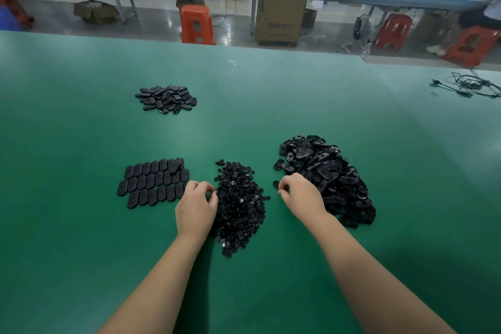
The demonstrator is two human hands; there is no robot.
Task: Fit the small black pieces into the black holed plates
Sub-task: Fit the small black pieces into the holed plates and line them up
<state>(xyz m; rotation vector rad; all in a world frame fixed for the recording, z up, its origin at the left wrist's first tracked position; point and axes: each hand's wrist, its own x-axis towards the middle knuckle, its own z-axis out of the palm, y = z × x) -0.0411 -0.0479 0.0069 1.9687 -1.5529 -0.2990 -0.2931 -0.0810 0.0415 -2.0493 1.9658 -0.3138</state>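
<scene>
Table: green mat-covered table (81, 225) fills the view; all parts lie on it.
Holed plates: big loose heap of black holed plates (328, 179) at right, plates overlapping at all angles.
Small pieces: heap of small black pieces (240, 211) in the middle, between the two hands.
Laid-out rows: flat oval plates (153, 182) set side by side in three rows at left, just beyond the left hand.
Far pile: smaller pile of oval plates (166, 99) further back on the left, well apart from the rest.
Right hand: right hand (302, 195) at the near-left edge of the plate heap — fingers curled down, tips at a dark part; whether it is pinched, cannot tell.
Left hand: left hand (196, 205) against the left edge of the small-piece heap — fingers curled, tips among the pieces; any piece held is hidden.
Cable: black cable (471, 87) lies at the far right.
</scene>
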